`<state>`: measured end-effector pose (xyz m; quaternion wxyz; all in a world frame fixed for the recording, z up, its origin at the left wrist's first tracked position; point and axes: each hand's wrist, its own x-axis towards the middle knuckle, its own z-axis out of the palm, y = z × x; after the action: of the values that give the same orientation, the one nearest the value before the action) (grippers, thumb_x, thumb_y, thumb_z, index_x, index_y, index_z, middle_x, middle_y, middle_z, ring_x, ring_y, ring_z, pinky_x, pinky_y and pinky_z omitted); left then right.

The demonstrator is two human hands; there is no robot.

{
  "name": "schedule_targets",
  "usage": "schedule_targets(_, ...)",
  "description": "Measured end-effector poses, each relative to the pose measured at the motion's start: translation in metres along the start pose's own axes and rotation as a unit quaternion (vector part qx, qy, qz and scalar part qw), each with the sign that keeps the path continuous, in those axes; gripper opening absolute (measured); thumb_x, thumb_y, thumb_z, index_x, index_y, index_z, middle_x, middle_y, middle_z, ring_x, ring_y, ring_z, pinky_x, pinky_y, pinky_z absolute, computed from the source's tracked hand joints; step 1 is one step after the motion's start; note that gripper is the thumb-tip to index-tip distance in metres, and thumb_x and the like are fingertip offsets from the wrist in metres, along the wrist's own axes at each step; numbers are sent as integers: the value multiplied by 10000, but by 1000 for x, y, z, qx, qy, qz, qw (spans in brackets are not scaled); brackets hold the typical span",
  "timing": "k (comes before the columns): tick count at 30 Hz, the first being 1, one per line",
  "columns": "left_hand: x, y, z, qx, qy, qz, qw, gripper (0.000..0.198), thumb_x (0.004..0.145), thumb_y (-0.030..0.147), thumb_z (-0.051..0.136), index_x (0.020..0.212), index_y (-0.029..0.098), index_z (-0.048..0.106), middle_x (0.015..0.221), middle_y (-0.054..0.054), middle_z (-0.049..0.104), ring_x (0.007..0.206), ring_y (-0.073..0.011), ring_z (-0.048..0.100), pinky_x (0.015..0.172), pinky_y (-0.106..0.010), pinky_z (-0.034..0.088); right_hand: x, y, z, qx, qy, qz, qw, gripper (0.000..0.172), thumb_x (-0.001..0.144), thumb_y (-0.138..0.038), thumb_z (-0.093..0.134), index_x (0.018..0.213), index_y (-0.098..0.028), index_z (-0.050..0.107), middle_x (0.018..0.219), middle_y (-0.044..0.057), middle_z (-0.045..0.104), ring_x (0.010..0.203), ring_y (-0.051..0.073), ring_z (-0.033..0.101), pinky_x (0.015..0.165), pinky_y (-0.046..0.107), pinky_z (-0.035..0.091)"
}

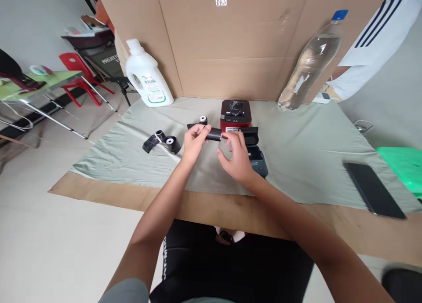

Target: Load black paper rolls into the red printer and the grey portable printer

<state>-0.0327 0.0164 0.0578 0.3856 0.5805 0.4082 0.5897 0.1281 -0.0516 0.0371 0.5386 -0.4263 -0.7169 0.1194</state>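
Note:
My left hand (pixel 194 143) pinches a small black roll (pixel 214 134) between thumb and fingers, held level above the cloth. Close to the roll's right end is my right hand (pixel 236 157), its thumb and fingers apart; whether a fingertip touches the roll I cannot tell. Partly under my right hand sits a dark grey device (pixel 260 164) with its lid (pixel 250 136) raised. Behind it stands a red and black box-shaped device (pixel 235 114). Left of my hands lie a black roll with a white core (pixel 172 144) and a black roll with a loose strip (pixel 152 141). Another roll (pixel 203 119) shows behind my left hand.
Grey-green cloth (pixel 303 162) covers the wooden table, backed by a cardboard screen (pixel 231 43). A white jug (pixel 150 78) stands back left, a clear bottle with a blue cap (pixel 310 65) back right. A phone (pixel 372 188) and a green object (pixel 400 164) lie right.

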Motion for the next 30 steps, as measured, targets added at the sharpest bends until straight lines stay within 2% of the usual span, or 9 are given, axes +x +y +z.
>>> schedule_targets(3,-26,-7,28,-41,-30,-39,998,601,868,671,703,569,199,480,513,41,481,509,-90,455,541,-254,384,4,9,-28,-109,-21,-55,992,350,933,-222,597,1280,-253,630,1302,146,583,1190,338,554,1031,541,488)
schedule_targets(6,-42,-14,40,-61,-77,-90,991,617,840,733,689,603,207,471,497,41,522,460,-85,451,498,-253,369,2,21,-47,-143,-104,-81,981,263,965,-241,581,1204,-265,690,1169,118,672,1089,329,580,987,539,500)
schedule_targets(8,-47,-18,43,-80,-104,-106,986,611,816,759,692,652,214,470,514,44,548,461,-84,465,493,-249,380,2,29,-54,-130,-135,-85,979,249,971,-248,583,1194,-267,695,1124,107,698,1049,318,593,946,518,517)
schedule_targets(12,-50,-21,43,-110,-149,-113,976,565,736,691,809,782,213,512,604,54,605,530,-83,518,528,-229,408,2,39,-58,-81,-111,-75,988,250,964,-262,604,1199,-264,688,1102,108,704,1055,308,617,934,502,535)
schedule_targets(15,-53,-20,44,-112,-156,-108,975,508,760,627,820,838,206,546,666,48,624,587,-86,558,559,-226,429,2,40,-60,-56,-105,-55,991,271,955,-308,620,1214,-274,693,1110,106,703,1076,308,633,959,513,538)
schedule_targets(20,-57,-20,46,-119,-145,-93,978,505,766,631,816,842,204,557,649,64,594,559,-77,548,551,-223,452,3,39,-63,-23,-133,-23,991,315,978,-342,575,1251,-280,721,1144,100,713,1077,278,671,969,492,556)
schedule_targets(25,-54,-25,45,-129,-166,-107,972,553,740,687,806,815,201,553,634,50,639,481,-75,536,494,-229,443,4,41,-66,-13,-145,-12,989,350,922,-337,654,1257,-284,740,1112,79,751,1010,262,683,924,470,568)
schedule_targets(30,-54,-31,43,-87,-206,-98,970,466,786,616,795,826,196,597,598,45,638,485,-85,541,537,-233,450,10,45,-85,5,-106,78,991,325,947,-433,623,1187,-269,769,1094,66,779,900,241,687,866,441,566)
